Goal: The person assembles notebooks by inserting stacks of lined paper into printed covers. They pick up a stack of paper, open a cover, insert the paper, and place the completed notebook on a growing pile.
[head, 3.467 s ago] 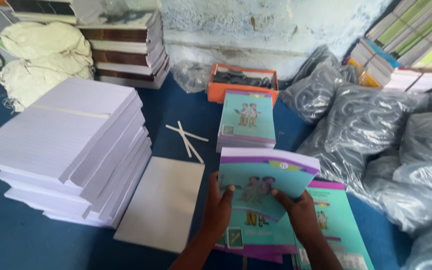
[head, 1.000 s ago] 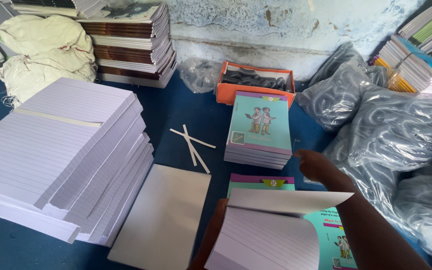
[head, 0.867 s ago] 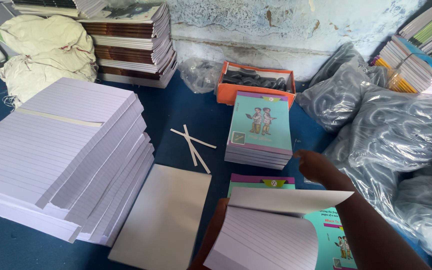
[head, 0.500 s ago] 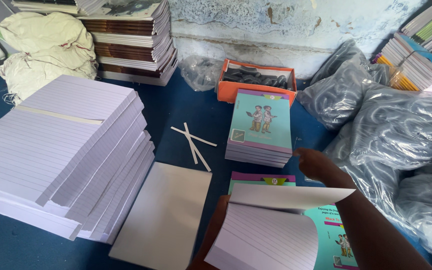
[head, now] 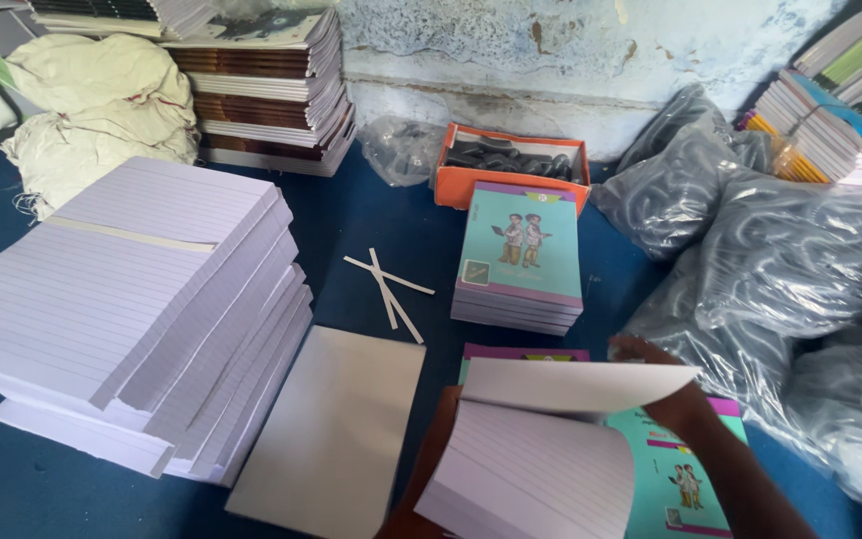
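A thick bundle of ruled white pages is held tilted at the bottom centre. My left hand is hidden beneath it; only the left forearm shows at its left edge. My right hand pinches the far right corner of the blank top sheet and holds it lifted off the bundle. Under the bundle lie teal covers with purple edges. A neat stack of teal-covered notebooks stands just beyond, apart from both hands.
A tall pile of ruled paper fills the left. A grey board lies beside it, with white strips on the blue floor. An orange box of dark parts, grey plastic bags and book stacks line the wall.
3.5 s ago both hands held a teal-covered notebook upright. Now the ruled bundle lies open-faced with its top sheet lifted. Over the last second the hands barely moved.
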